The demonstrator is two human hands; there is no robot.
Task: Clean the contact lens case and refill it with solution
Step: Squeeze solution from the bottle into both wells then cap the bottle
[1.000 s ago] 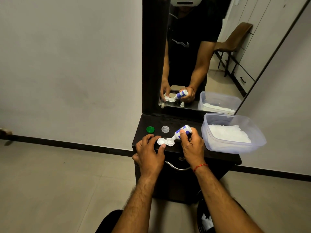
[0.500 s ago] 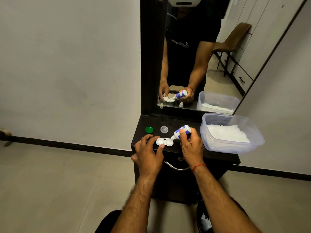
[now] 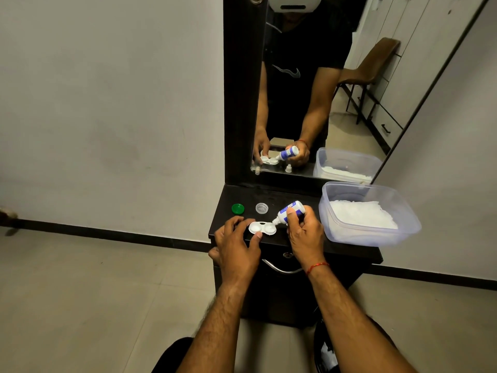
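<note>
The mirror (image 3: pixel 295 103) rises well behind the contact lens case (image 3: pixel 262 228), which lies open on the black dresser top (image 3: pixel 295 193), near its front edge. A clear plastic tub (image 3: pixel 376 239) of white material stands to the right of the case, beyond the right hand (image 3: pixel 306 235).

The left hand (image 3: pixel 236 251) steadies the case, its fingers curled round the left end and its thumb on the near side. The right hand's fingers are wrapped round the solution bottle (image 3: pixel 291 210), which is tipped with its nozzle at the case's right well.

The step looks like filling that well. A gentle squeeze with the tip held just clear of the plastic should suit, then a short shift to the left well while the left hand pins the case.

A green cap (image 3: pixel 237 208) and a clear cap (image 3: pixel 261 208) lie just behind the case. The tub hems the right elbow's side. The drop-off is just in front of the case, so any slide should go backward.
</note>
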